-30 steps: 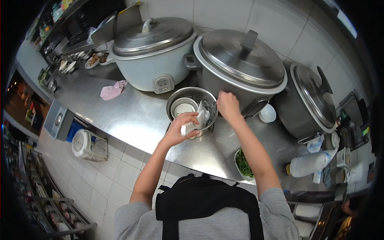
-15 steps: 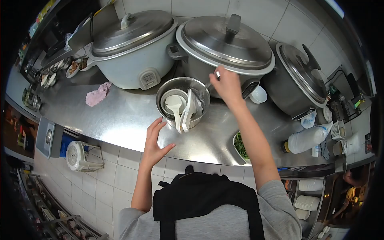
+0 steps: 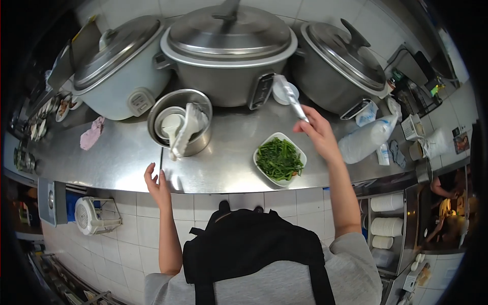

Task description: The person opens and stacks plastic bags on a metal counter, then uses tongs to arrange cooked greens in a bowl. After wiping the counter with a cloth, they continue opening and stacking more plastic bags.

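My right hand (image 3: 320, 133) grips what look like slim metal tongs (image 3: 292, 99), blurred by motion, their far end pointing up and left over a small white bowl (image 3: 286, 94). Left of that hand, a white dish of cooked green vegetables (image 3: 278, 159) sits on the steel counter. My left hand (image 3: 158, 187) hangs at the counter's front edge, fingers apart and holding nothing. Above it stands a steel pot (image 3: 201, 145) containing a smaller round container, a white rice paddle (image 3: 172, 124) and a long white utensil (image 3: 185, 132).
Three large lidded rice cookers (image 3: 229, 81) line the wall. A pink cloth (image 3: 92, 133) lies at left on the counter (image 3: 122, 152). At right are a filled plastic bag (image 3: 368, 140) and a white basket (image 3: 412, 128). Stacked bowls (image 3: 386, 227) stand below; a white stool (image 3: 90, 215) is on the floor.
My right hand has moved from above the steel pot to the right, carrying the metal tongs. My view has shifted right, bringing the whole dish of greens into sight. My left hand stays empty.
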`<state>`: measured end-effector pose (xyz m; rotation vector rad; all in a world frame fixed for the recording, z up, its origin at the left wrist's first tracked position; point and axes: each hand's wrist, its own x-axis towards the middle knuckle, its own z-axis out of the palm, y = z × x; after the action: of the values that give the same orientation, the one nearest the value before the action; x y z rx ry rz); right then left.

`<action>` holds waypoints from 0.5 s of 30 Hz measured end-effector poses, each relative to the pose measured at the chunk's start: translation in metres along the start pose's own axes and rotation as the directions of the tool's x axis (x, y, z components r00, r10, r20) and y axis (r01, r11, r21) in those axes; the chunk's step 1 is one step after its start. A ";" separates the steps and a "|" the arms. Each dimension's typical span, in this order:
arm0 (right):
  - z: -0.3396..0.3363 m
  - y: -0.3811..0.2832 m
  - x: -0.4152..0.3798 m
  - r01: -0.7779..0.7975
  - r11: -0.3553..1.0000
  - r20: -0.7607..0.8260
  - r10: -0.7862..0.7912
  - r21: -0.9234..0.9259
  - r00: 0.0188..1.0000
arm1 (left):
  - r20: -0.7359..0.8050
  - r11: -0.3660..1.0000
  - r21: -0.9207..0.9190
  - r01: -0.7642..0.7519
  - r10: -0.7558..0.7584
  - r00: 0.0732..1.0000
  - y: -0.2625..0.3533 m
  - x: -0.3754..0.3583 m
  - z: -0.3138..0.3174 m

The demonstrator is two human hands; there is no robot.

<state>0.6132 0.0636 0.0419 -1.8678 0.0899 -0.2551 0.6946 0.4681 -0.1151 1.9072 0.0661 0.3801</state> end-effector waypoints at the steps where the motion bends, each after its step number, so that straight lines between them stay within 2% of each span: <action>1: -0.012 0.000 -0.017 -0.056 0.998 -0.040 0.057 0.024 0.998 | 0.048 0.997 -0.055 0.045 -0.042 0.998 -0.004 -0.006 0.006; 3: -0.035 0.001 -0.050 -0.117 0.992 -0.085 0.121 0.054 0.989 | 0.155 0.975 -0.185 0.124 -0.096 0.983 -0.003 -0.026 0.021; 4: -0.046 0.001 -0.067 -0.138 0.954 -0.056 0.127 -0.265 0.990 | 0.213 0.952 -0.259 0.160 -0.105 0.971 0.005 -0.043 0.034; 5: -0.053 0.001 -0.082 -0.136 0.820 -0.027 0.146 -0.556 0.989 | 0.291 0.933 -0.302 0.196 -0.106 0.951 0.015 -0.058 0.045; 6: -0.057 0.004 -0.094 -0.144 0.821 -0.031 0.152 -0.552 0.988 | 0.281 0.968 -0.235 0.084 -0.015 0.960 0.022 -0.071 0.058; 9: -0.063 -0.002 -0.119 -0.141 0.617 0.032 0.260 -0.774 0.965 | 0.351 0.959 -0.256 0.122 -0.025 0.936 0.024 -0.091 0.089; 10: -0.064 -0.001 -0.124 -0.148 0.617 0.029 0.267 -0.773 0.963 | 0.352 0.987 -0.161 0.013 0.045 0.935 0.025 -0.093 0.097; 11: -0.067 0.000 -0.127 -0.055 0.549 0.080 0.218 -0.834 0.973 | 0.357 0.993 -0.067 -0.100 0.118 0.927 0.027 -0.095 0.102; 12: -0.069 -0.001 -0.129 0.040 0.469 0.135 0.170 -0.882 0.976 | 0.358 0.992 -0.070 -0.103 0.121 0.926 0.030 -0.096 0.103; 14: -0.070 0.001 -0.126 0.065 0.448 0.144 0.144 -0.892 0.979 | 0.328 0.983 0.046 -0.176 0.151 0.932 0.035 -0.095 0.105; 15: -0.071 0.003 -0.124 0.117 0.399 0.171 0.103 -0.910 0.980 | 0.326 0.983 0.044 -0.177 0.153 0.933 0.037 -0.095 0.105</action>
<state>0.4774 0.0199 0.0432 -3.0376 0.0911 0.0250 0.6304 0.3380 -0.1365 2.0305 -0.3036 0.1755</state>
